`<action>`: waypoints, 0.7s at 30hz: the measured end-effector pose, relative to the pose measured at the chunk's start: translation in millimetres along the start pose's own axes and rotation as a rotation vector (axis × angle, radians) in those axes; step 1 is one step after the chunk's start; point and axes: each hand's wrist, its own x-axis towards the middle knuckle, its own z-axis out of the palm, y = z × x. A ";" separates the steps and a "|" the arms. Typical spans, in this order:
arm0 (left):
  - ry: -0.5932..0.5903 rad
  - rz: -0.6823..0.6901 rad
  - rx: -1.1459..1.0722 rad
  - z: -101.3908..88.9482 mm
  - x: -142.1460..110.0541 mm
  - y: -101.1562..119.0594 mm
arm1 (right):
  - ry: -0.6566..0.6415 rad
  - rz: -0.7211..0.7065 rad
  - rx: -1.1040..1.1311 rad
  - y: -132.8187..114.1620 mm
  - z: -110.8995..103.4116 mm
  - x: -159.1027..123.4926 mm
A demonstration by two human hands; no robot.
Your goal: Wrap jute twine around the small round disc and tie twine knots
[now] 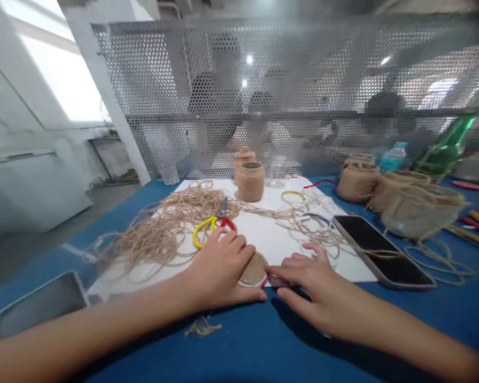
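At the near edge of the white sheet (pixel 259 231) on our blue worktop (pixel 255 340), we have a coiled twine disc (pixel 253 270) with a red-and-white rim lying between our hands. Our left hand (pixel 225 263) grasps it from the left, fingers over its top and thumb along the near rim. Our right hand (pixel 313 284) is loosely spread, thumb and forefinger parted, the forefinger's tip at the disc's right rim; we cannot tell how firmly it presses. Just beyond our left fingers lie scissors (pixel 222 209) with one yellow and one red handle, beside a loose twine heap (pixel 159 234). Farther back we see a twine-wrapped jar (pixel 250 182), and to the right a dark-screened phone (pixel 383 250) with a strand across it.
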 end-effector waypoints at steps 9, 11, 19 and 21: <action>0.020 0.107 -0.075 -10.3 4.7 -3.0 | 0.014 -0.020 -0.045 2.4 2.1 -1.5; -0.034 0.197 -0.101 -8.9 4.3 -3.2 | 0.013 -0.019 -0.053 2.1 2.9 -1.9; -0.082 0.223 -0.173 -0.5 4.1 -1.4 | -0.017 -0.023 -0.074 -2.3 3.5 -8.1; -0.087 0.206 -0.195 -0.5 4.3 -0.3 | -0.020 -0.027 -0.084 -2.7 2.4 -9.6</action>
